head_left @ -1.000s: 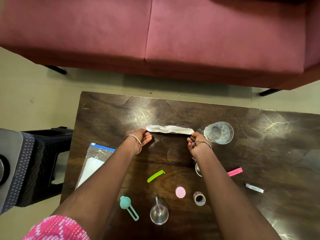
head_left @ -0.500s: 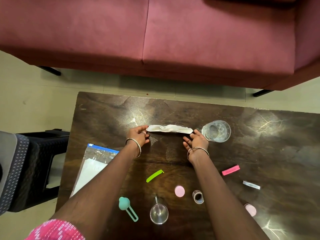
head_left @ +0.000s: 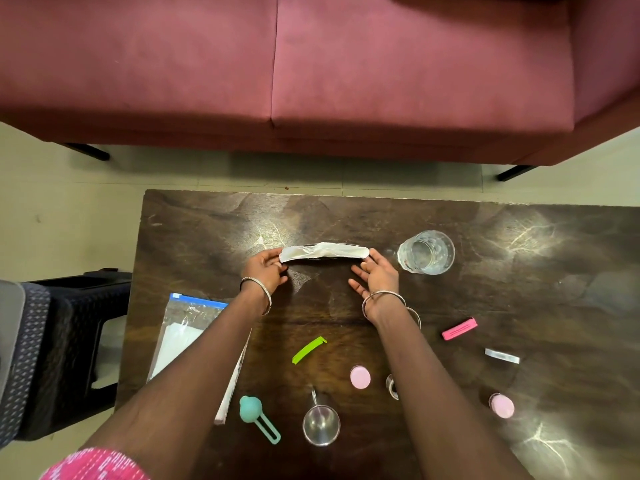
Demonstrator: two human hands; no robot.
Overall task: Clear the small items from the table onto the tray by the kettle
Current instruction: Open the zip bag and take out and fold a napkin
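Note:
My left hand (head_left: 265,268) grips the left end of a long white crumpled strip (head_left: 323,251), which arches just above the dark wooden table (head_left: 207,230). My right hand (head_left: 375,277) holds the strip's right end with its top fingertips, the other fingers spread. Nearer me on the table lie a green clip (head_left: 308,349), a pink clip (head_left: 459,329), a small white clip (head_left: 502,356), two pink round lids (head_left: 360,376) (head_left: 501,406), a tape roll (head_left: 391,386), a teal scoop (head_left: 258,419) and a steel measuring cup (head_left: 321,425). No tray or kettle is in view.
A clear drinking glass (head_left: 426,251) stands just right of my right hand. A zip bag with white contents (head_left: 187,336) lies at the table's left edge under my left forearm. A red sofa (head_left: 277,64) runs beyond the table. A black stool (head_left: 69,341) stands at the left.
Both hands stay on the strip's ends. My right hand's lower fingers have spread apart, and the strip now bows upward. The view has tilted, bringing a second pink lid into sight.

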